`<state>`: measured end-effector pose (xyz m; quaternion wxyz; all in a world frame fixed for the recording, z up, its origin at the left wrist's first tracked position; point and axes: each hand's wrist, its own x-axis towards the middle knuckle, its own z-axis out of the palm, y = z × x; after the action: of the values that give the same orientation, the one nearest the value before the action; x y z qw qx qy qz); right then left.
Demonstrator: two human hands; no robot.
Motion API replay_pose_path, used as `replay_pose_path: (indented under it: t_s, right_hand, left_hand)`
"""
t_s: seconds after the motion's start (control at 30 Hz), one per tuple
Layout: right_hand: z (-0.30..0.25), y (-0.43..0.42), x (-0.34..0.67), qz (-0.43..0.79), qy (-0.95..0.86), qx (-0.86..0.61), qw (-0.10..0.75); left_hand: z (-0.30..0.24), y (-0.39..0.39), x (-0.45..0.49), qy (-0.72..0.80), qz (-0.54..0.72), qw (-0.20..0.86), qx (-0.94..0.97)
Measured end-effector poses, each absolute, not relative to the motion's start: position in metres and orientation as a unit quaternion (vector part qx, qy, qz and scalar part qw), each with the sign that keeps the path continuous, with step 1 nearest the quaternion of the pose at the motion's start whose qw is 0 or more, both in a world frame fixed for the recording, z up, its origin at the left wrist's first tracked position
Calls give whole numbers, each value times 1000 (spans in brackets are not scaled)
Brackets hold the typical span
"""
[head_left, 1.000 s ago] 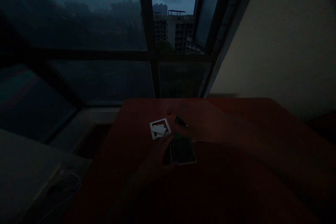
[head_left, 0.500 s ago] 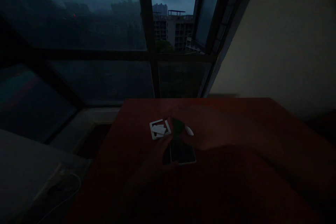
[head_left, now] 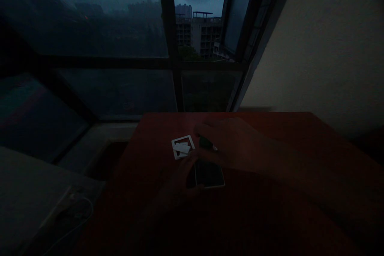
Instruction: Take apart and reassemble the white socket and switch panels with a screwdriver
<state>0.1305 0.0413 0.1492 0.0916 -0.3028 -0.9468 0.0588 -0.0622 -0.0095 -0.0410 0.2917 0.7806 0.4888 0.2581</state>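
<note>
A dark, flat, squarish object with a thin pale rim (head_left: 210,175) lies on the reddish table. My left hand (head_left: 182,182) curls round its left side, thumb at the near edge and fingers at the far left corner. Over its far edge arches my right hand (head_left: 229,144), thumb and forefinger curved round a dark green piece (head_left: 205,142). The dim light hides just where the fingertips touch it. A small white item (head_left: 215,148) shows beside the green piece, mostly covered by my right hand. Left of my hands lies a white square frame (head_left: 174,150) with white rectangular pieces (head_left: 182,148) inside it.
The reddish-brown table (head_left: 270,208) stands against a large dark-framed window (head_left: 174,64). A pale wall (head_left: 318,48) rises on the right. At lower left, a white cable (head_left: 87,208) hangs beyond the table's left edge. The whole room is very dim.
My right hand has shifted slightly and now covers more of the green piece and the white item. My left hand and the dark squarish object stay almost still.
</note>
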Motion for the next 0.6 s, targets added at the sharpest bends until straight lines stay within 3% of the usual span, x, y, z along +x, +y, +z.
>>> replay_pose_path:
  t_s: [0.23, 0.43, 0.6]
  right_hand:
    - [150, 38, 134, 116, -945, -287, 108]
    - [147, 40, 133, 63, -940, -321, 94]
    - [149, 38, 133, 108, -945, -290, 104]
  left_hand:
    - [-41, -8, -63, 477, 263, 305, 781]
    - [-42, -8, -63, 481, 267, 302, 778]
    - [-40, -8, -63, 473, 270, 305, 781]
